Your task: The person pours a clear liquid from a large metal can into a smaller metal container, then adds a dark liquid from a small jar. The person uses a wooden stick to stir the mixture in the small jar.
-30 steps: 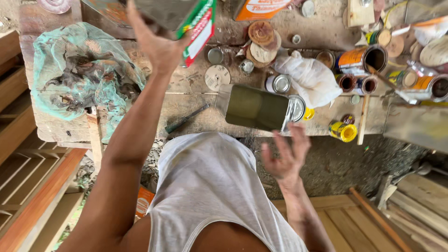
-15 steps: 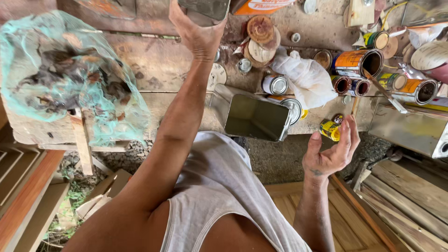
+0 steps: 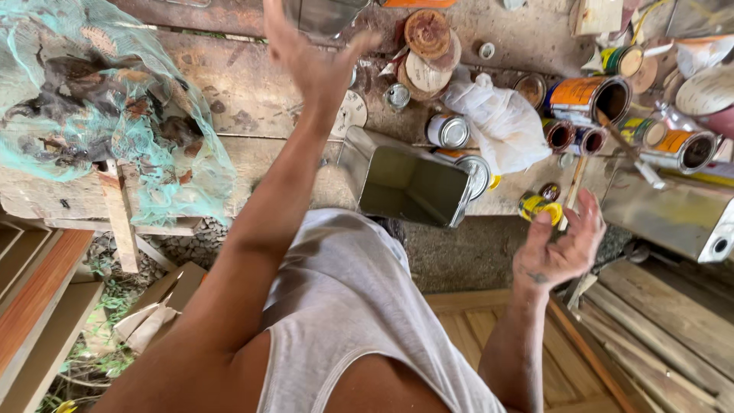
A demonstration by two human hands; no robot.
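Two hands in view, both over the plank bench (image 3: 229,84).

Left hand (image 3: 313,57): your arm is raised, with the fingers splayed wide and the thumb out to the right. The fingertips meet a grey metal tin (image 3: 330,11) that is cut off by the top edge of the frame. You cannot tell from this view whether the hand grips the tin or only touches it. The tin lies directly beyond the palm, away from your body, and too little of it shows to read its long axis.

Right hand (image 3: 562,245): the palm is turned up, the fingers are loosely curled and apart, and it holds nothing. It hangs off the near edge of the bench. The nearest thing is a small yellow can (image 3: 537,206), just beyond the fingertips on the thumb side and not touching them. A thin wooden stick (image 3: 573,187) runs away from you just beside that can.

Between your hands, an open rectangular tin (image 3: 405,180) lies on its side at the bench edge, mouth toward you and long axis across the bench. Your left forearm passes just to its left.

Surroundings: two small round cans (image 3: 447,130) stand behind the open tin, touching a crumpled white bag (image 3: 497,122). An orange can (image 3: 589,95) lies on its side further right, among other small cans. Rusty lids (image 3: 427,34) are stacked near the left hand. A green net (image 3: 130,130) full of dark debris sits well to the left. A long metal canister (image 3: 673,218) lies to the right of the right hand.
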